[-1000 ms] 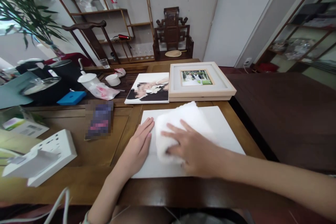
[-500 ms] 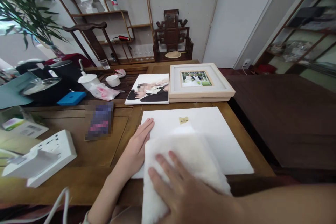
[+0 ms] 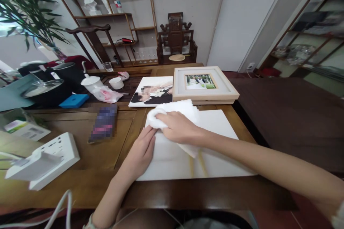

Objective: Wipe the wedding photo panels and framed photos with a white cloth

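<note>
A flat white panel (image 3: 172,162) lies on the wooden table in front of me, with two tan strips (image 3: 197,164) showing near its lower middle. My left hand (image 3: 142,148) rests on the panel's left edge, fingers stretched out. Bunched in my right hand (image 3: 177,127) is a white towel (image 3: 181,107), pressed at the panel's upper left, close to my left fingertips. Part of the towel spreads beyond the panel's far edge, and another fold hangs below my right wrist. The towel and right forearm hide the panel's upper middle.
Behind the panel lie a photo print (image 3: 152,91) and a light wooden picture frame (image 3: 206,96). To the left are a power strip (image 3: 57,161), a blurred dark packet (image 3: 103,123), a blue box (image 3: 73,101), a black pot (image 3: 44,93) and a white cup (image 3: 116,83).
My right hand has moved away from me to the panel's far left, and the towel, spread flat before, is now bunched up. Two tan strips have come into sight. The left hand has barely moved.
</note>
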The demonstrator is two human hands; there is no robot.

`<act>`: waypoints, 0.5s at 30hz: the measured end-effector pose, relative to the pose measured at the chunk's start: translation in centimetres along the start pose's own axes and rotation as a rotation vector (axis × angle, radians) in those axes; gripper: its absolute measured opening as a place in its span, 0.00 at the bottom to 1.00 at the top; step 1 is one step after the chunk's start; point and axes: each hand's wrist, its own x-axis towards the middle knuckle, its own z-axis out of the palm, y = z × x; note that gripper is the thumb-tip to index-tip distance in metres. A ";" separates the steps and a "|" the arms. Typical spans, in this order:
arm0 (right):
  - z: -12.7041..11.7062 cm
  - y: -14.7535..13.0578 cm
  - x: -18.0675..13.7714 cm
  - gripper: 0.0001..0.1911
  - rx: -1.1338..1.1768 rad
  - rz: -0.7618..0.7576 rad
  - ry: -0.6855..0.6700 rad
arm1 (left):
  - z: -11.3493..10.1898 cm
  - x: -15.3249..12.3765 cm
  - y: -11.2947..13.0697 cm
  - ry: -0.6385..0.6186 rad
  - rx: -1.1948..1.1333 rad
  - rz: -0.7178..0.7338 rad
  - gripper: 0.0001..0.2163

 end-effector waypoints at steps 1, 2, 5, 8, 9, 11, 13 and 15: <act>0.1 -0.1 1.3 0.18 -0.008 -0.016 -0.002 | -0.1 0.0 0.1 0.002 -0.002 -0.002 0.18; 0.2 -0.2 2.4 0.17 -0.017 -0.033 -0.011 | -0.1 0.1 0.2 0.005 -0.005 -0.005 0.18; -0.1 -0.5 4.5 0.16 -0.042 -0.079 -0.061 | -0.2 0.0 0.2 0.016 -0.015 -0.011 0.18; -1.2 0.1 3.8 0.15 -0.065 -0.071 -0.095 | 0.0 0.0 -0.3 0.030 0.002 -0.014 0.19; -1.6 0.5 3.0 0.16 -0.073 -0.056 -0.101 | 0.1 -0.1 -0.5 0.032 0.012 -0.019 0.19; -2.6 1.7 0.8 0.17 -0.089 -0.015 -0.111 | 0.3 -0.1 -0.8 0.030 0.029 -0.035 0.20; -3.5 3.0 -2.1 0.18 -0.105 0.030 -0.119 | 0.4 -0.1 -0.8 0.019 0.037 -0.053 0.21; -4.2 4.4 -5.1 0.19 -0.124 0.088 -0.120 | 0.4 -0.1 -0.8 0.010 0.040 -0.069 0.21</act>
